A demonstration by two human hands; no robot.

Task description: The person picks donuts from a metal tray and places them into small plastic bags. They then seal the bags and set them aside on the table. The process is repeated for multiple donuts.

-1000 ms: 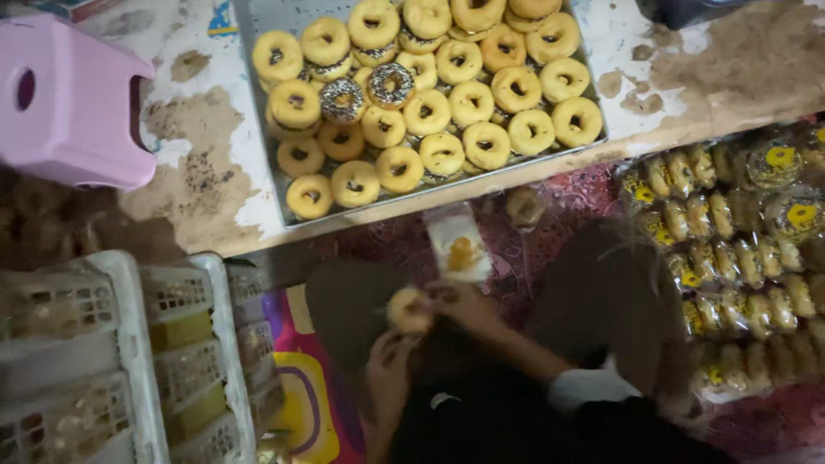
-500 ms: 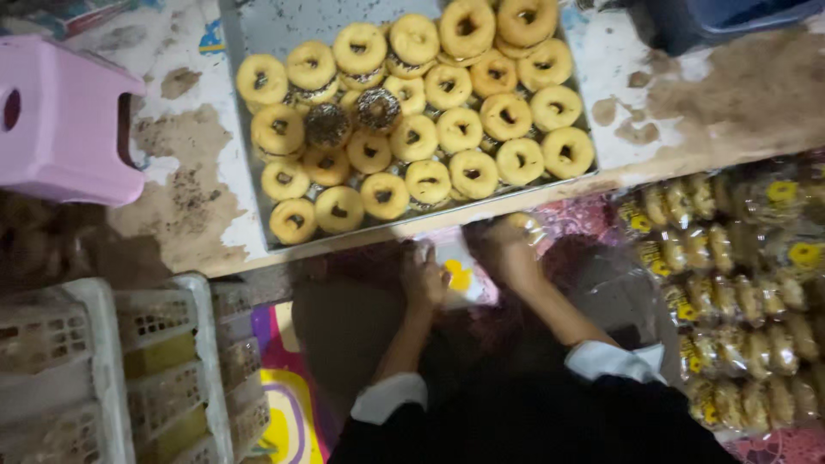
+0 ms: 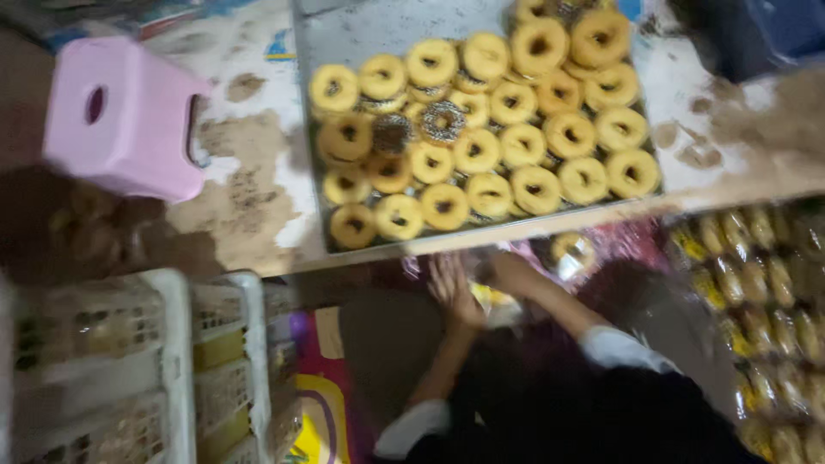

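The view is blurred. My left hand (image 3: 451, 290) lies with fingers spread on a clear plastic packet (image 3: 491, 302) that has something yellow in it, on the floor just below the board's edge. Close beside it, my right hand (image 3: 505, 273) is on the same packet; its grip is too blurred to read. Just above both hands, a grey metal tray (image 3: 344, 26) carries several yellow-glazed doughnuts (image 3: 481, 146) and two dark sprinkled ones (image 3: 443, 122). A wrapped doughnut (image 3: 571, 249) lies to the right of my right hand.
A pink plastic stool (image 3: 120, 112) stands at the upper left on a stained board (image 3: 249, 215). White plastic crates (image 3: 172, 369) fill the lower left. Rows of bagged doughnuts (image 3: 765, 301) run down the right side. A blue container (image 3: 773, 34) sits at the top right.
A second ago both hands held a doughnut near my lap. They have since reached forward to the packet by the tray's edge, and the camera has shifted.
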